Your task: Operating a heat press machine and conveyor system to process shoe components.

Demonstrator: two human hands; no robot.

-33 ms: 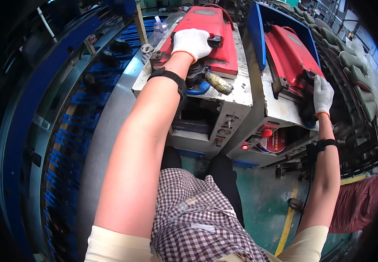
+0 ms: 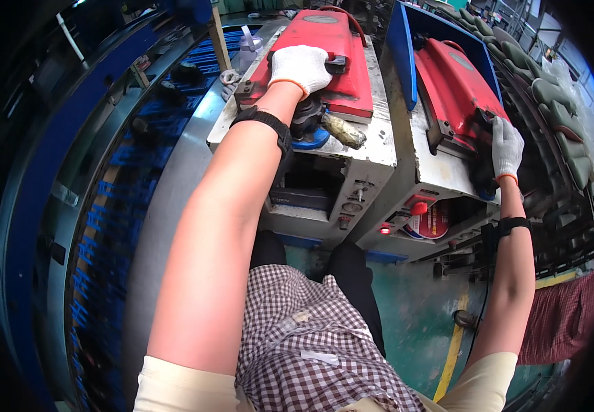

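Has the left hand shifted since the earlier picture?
No; the left hand shows no visible shift in any direction against the left-hand white machine body.

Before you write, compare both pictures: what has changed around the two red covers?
Nothing has visibly moved, been grasped or been let go. The left hand stays on the left red cover, the right hand at the near end of the right red cover.

Left machine (image 2: 371,176) stands beside right machine (image 2: 438,170); a cover (image 2: 314,38) on top of each. Bottle (image 2: 249,48) left of left machine; pads (image 2: 552,93) right of right machine.
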